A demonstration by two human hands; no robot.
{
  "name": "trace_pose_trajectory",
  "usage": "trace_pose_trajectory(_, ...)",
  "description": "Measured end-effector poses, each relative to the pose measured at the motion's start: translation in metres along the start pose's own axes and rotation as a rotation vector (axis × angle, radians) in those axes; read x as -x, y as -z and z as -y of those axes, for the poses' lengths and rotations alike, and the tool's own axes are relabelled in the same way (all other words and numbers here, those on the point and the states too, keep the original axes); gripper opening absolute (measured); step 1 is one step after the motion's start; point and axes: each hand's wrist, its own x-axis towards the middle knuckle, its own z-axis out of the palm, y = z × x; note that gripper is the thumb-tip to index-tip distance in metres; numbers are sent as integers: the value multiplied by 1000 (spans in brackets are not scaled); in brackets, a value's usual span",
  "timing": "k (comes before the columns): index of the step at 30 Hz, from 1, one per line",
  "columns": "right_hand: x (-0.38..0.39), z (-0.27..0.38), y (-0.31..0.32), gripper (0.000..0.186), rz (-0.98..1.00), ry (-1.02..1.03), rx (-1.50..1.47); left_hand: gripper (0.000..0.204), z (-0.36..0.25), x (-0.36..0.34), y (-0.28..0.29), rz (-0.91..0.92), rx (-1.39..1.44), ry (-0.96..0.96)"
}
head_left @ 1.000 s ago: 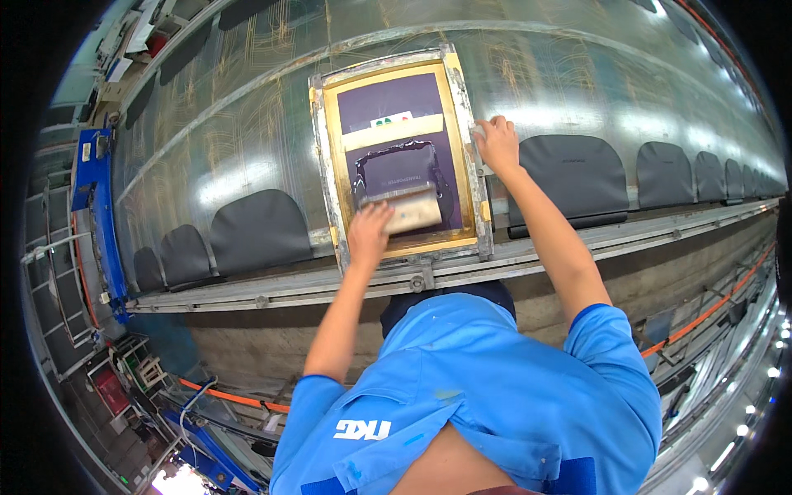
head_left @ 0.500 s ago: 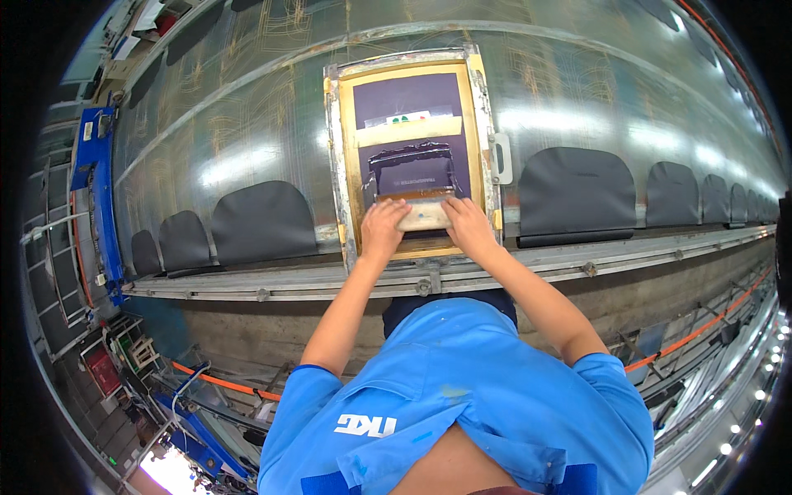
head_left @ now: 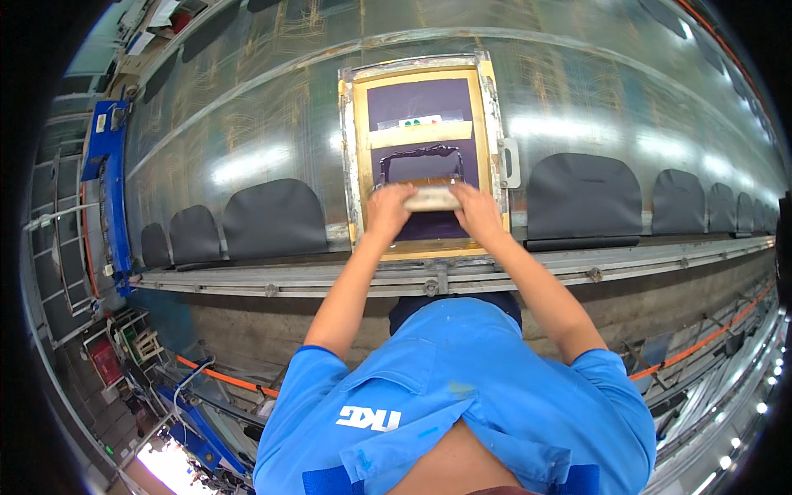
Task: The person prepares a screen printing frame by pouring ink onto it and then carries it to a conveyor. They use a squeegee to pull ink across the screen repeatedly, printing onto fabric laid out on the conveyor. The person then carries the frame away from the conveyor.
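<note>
Both ends of a pale squeegee are gripped, my left hand on one side and my right hand on the other. It lies crosswise on the purple mesh of a screen-printing frame with worn white rails and yellow tape inside. A line of dark, wet ink borders the area just beyond the squeegee. Farther up, a pale tape strip crosses the mesh. My fingertips are partly hidden behind the squeegee, and its lower edge cannot be made out.
Dark grey rounded panels lie along the long, shiny table on both sides of the frame. A metal rail runs along the near edge. A white handle sticks out from the frame's right side. A blue machine part stands at the left.
Both hands have pushed the squeegee away from me over the mesh, uncovering more purple behind it. The whole view has shifted slightly.
</note>
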Motion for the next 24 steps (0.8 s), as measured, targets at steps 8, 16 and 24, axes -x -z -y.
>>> trace_pose_trajectory(8,-29,-28,39,53,-75,-372,-563,42,9,37,3,-7,30,-34)
trace_pose_trajectory(16,-96,-146,12,35,-363,-576,-311,50,-8,42,-8,-23,-1,-80)
trace_pose_trajectory(24,-95,-105,28,28,-570,-345,-307,61,-1,80,-8,-66,46,-38)
